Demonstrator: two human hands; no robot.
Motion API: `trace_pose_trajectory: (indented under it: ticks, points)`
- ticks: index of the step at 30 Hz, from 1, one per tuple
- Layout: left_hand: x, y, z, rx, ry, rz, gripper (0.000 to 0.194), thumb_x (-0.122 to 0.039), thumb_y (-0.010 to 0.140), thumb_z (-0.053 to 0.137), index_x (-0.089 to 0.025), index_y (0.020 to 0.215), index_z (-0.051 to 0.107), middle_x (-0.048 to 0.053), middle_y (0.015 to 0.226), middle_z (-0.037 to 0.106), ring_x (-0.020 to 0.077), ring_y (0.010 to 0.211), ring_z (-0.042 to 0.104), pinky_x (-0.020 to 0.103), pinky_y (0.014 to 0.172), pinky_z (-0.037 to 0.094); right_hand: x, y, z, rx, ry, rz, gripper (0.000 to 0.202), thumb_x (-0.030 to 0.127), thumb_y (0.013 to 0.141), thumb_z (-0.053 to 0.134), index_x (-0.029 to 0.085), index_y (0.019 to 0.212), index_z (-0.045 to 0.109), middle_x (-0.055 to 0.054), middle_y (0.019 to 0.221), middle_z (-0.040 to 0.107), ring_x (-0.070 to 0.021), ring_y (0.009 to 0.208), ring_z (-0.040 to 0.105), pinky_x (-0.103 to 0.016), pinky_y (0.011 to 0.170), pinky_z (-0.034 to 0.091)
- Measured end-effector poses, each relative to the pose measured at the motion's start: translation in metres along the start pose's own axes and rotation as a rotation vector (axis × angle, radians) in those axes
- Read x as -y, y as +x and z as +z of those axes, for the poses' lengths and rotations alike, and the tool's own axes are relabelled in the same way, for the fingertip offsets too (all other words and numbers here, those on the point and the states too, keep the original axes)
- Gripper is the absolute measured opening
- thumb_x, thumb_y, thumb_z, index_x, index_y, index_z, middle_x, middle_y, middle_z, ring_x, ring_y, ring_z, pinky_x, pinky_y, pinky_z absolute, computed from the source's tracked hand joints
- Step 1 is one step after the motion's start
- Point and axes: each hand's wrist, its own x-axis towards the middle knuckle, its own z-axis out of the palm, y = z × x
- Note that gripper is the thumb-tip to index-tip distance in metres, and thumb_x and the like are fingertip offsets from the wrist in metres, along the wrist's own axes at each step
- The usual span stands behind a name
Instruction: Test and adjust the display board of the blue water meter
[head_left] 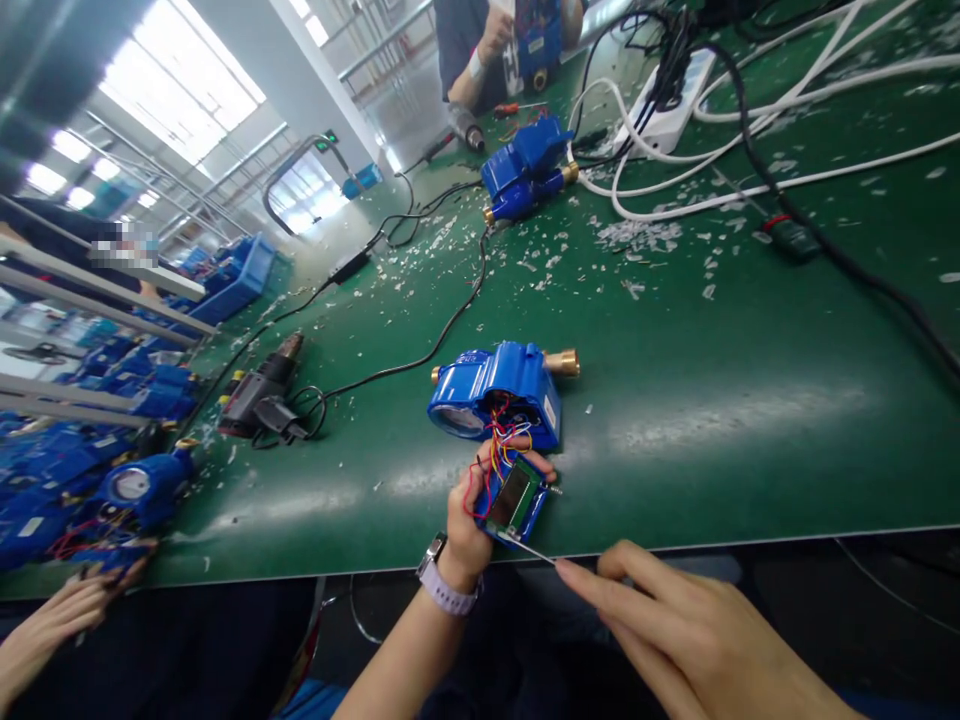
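R hand (697, 630): fingers pinched on thin rod (534, 549), which pts up-left to the lower edge of the display module (516, 494). L hand (466, 530) clamped round that module, held by the near edge of the green tabletop (750, 340), long axis slanting low-L to up-R. Wires (498, 438) link it to blue meter (510, 375) just beyond, axis running L-R, longer brass end pointing R. White scraps (637, 237) litter the surface; heat gun (262, 398) off L, 2nd meter (529, 165) farther, person (461, 60) opp., bright windows (180, 80) far L.

Bench: green top (720, 335), littered with white flakes (637, 235)
Middle: blue meter (501, 380) set down
Left: heat gun (261, 398) laid
Beyond: second meter (526, 165), power strip (658, 130) placed
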Motion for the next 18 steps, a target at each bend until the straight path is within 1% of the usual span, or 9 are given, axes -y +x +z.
trace_pose_trajectory:
  ticks: [4,6,8,10,15,16,18]
  points:
    - [-0.002,0.001,0.000,-0.028,0.037,-0.013,0.046,-0.054,0.080,0.058,-0.015,0.103,0.064,0.011,0.088,0.071,0.0292,0.083,0.065,0.042,0.080,0.048,0.001,0.006,-0.001,-0.049,-0.133,-0.096,0.060,-0.002,0.071,0.035,0.018,0.120,0.062,-0.007,0.088,0.065,-0.0175,0.063,0.066,-0.023,0.050,0.055]
    - [-0.002,0.001,0.000,-0.027,0.032,-0.023,0.046,-0.054,0.080,0.057,-0.016,0.104,0.063,0.010,0.087,0.071,0.0292,0.083,0.064,0.042,0.081,0.047,0.001,0.007,0.000,-0.075,-0.193,-0.118,0.061,-0.003,0.068,0.035,0.017,0.120,0.062,-0.008,0.086,0.065,-0.0192,0.064,0.066,-0.025,0.050,0.055]
    - [-0.002,0.001,0.000,-0.021,0.019,-0.031,0.047,-0.054,0.080,0.058,-0.016,0.105,0.064,0.010,0.087,0.071,0.0288,0.083,0.064,0.042,0.082,0.046,0.002,0.007,0.002,-0.076,-0.234,-0.125,0.062,-0.004,0.070,0.035,0.016,0.123,0.060,-0.008,0.087,0.066,-0.0209,0.067,0.067,-0.028,0.052,0.056]
    - [-0.002,0.002,0.000,-0.023,0.015,-0.034,0.047,-0.055,0.079,0.059,-0.016,0.105,0.064,0.010,0.086,0.071,0.0286,0.082,0.063,0.042,0.082,0.046,0.003,0.006,0.005,-0.067,-0.222,-0.129,0.060,-0.003,0.073,0.035,0.015,0.125,0.059,-0.008,0.088,0.067,-0.0218,0.070,0.067,-0.028,0.054,0.057]
    - [-0.004,0.001,0.002,-0.063,0.052,-0.053,0.048,-0.058,0.077,0.059,-0.017,0.101,0.064,0.010,0.084,0.069,0.0303,0.080,0.062,0.044,0.078,0.046,0.005,0.005,0.013,-0.068,0.041,-0.028,0.048,0.001,0.084,0.035,0.015,0.124,0.060,-0.007,0.089,0.068,-0.0170,0.070,0.068,-0.023,0.059,0.057]
    - [-0.004,0.001,0.002,-0.071,0.058,-0.057,0.048,-0.058,0.077,0.059,-0.018,0.101,0.064,0.010,0.083,0.069,0.0305,0.079,0.062,0.045,0.078,0.046,0.005,0.004,0.015,-0.063,0.061,-0.018,0.048,0.002,0.086,0.035,0.015,0.125,0.059,-0.007,0.091,0.068,-0.0170,0.071,0.068,-0.023,0.060,0.058]
    - [-0.004,0.001,0.003,-0.074,0.061,-0.060,0.047,-0.059,0.077,0.059,-0.018,0.099,0.065,0.010,0.083,0.068,0.0304,0.079,0.061,0.045,0.079,0.046,0.005,0.002,0.020,-0.062,0.028,-0.042,0.051,0.000,0.085,0.033,0.014,0.128,0.058,-0.009,0.092,0.068,-0.0192,0.076,0.069,-0.026,0.064,0.059]
